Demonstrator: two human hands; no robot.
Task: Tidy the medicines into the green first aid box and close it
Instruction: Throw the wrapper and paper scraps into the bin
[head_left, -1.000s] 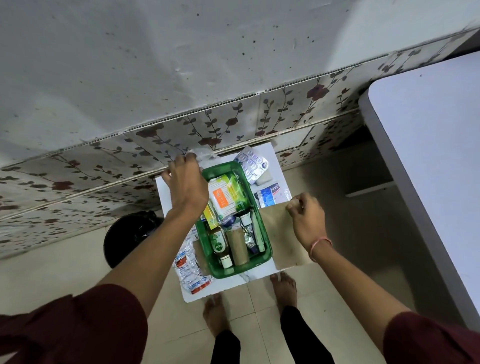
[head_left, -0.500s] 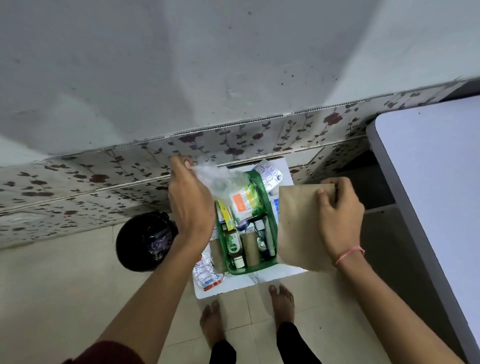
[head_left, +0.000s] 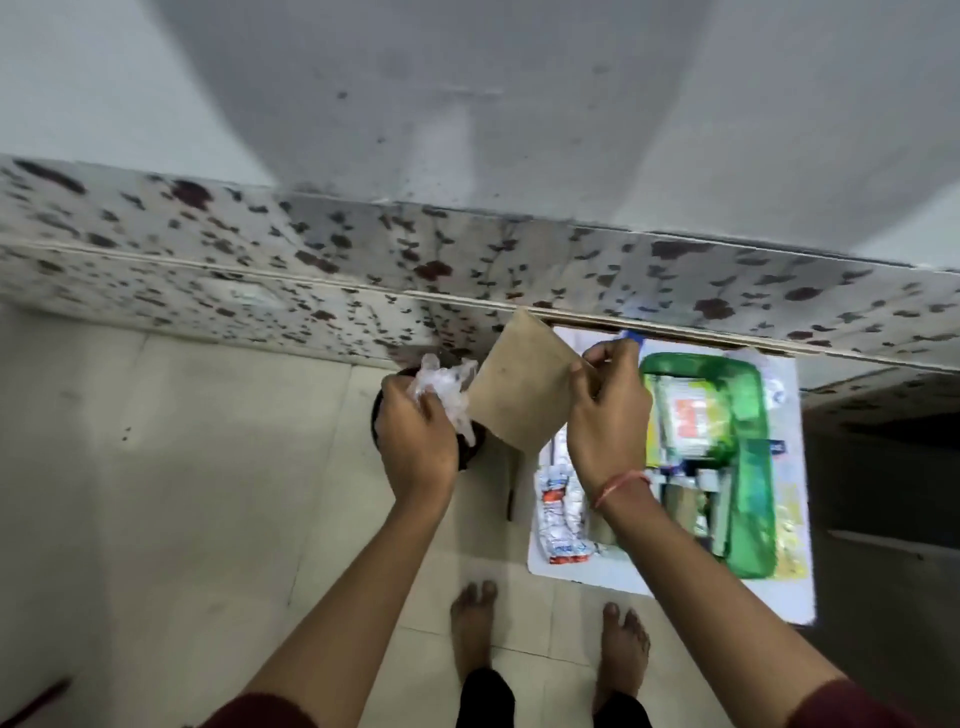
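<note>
The green first aid box (head_left: 748, 467) stands open on a small white table (head_left: 789, 592) at the right, with several medicine packs inside. A strip of sachets (head_left: 558, 519) lies on the table left of the box. My left hand (head_left: 415, 436) is shut on a crumpled clear plastic wrapper (head_left: 444, 387), held over a black bin (head_left: 470, 452) on the floor. My right hand (head_left: 608, 415) pinches the edge of a brown paper envelope (head_left: 519, 395), held between the two hands, left of the box.
A floral-patterned wall panel (head_left: 363, 270) runs behind the table and bin. My bare feet (head_left: 545, 634) stand on the tiled floor in front of the table. A dark gap (head_left: 883, 467) lies right of the table.
The view has swung left. Both hands moved left off the table, carrying the plastic wrapper and the brown envelope; the wrapper is now over the black bin.
</note>
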